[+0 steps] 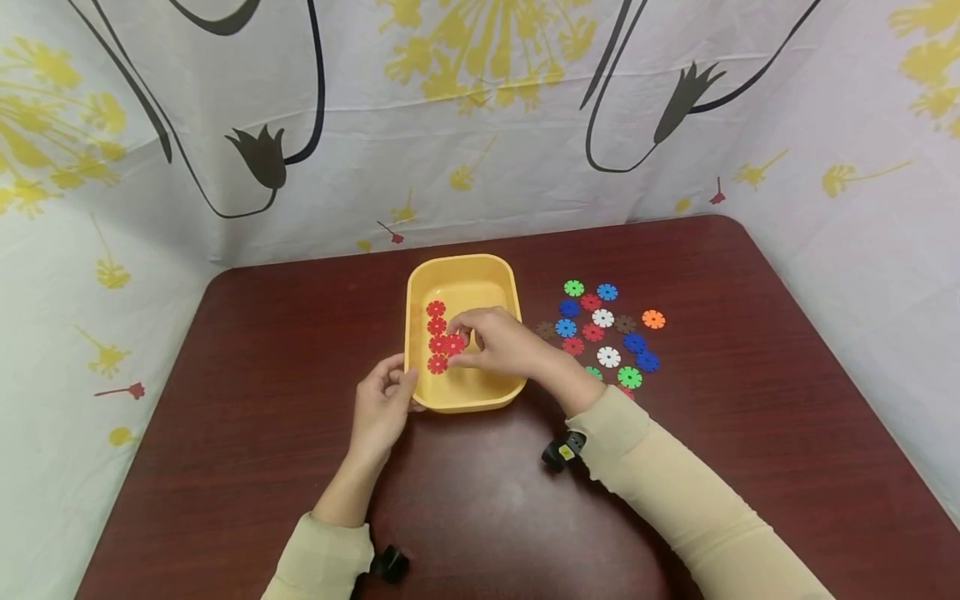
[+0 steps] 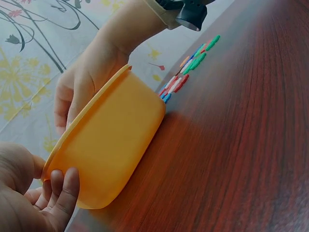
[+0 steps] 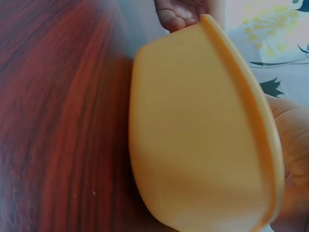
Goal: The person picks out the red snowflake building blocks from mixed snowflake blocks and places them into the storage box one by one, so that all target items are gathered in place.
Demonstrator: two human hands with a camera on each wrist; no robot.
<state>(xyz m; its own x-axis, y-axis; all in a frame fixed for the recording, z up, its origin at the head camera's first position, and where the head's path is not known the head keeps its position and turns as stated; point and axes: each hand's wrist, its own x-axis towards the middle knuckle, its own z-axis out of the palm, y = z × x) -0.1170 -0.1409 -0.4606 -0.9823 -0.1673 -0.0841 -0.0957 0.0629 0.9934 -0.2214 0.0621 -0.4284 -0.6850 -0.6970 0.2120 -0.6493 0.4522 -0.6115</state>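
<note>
A yellow plastic tray [image 1: 465,400] stands on the table, with several red notched discs [image 1: 437,309] inside, mostly in a column along its left part. My left hand [image 1: 384,408] grips the tray's near left corner; in the left wrist view the fingers [image 2: 67,193] press the outer wall and the thumb lies at the rim. My right hand [image 1: 498,343] reaches over the tray's right side, thumb and fingers curled about a red disc [image 1: 453,344] beside the column. From the right wrist, the tray's wall hides the fingertips.
Loose notched discs in green, blue, white, brown, red and an orange disc [image 1: 653,319] lie scattered right of the tray, some beneath the right forearm. The dark red wooden table [image 1: 300,333] meets a patterned cloth [image 1: 480,183] at the back and sides. Each wrist carries a small black camera [image 1: 562,451].
</note>
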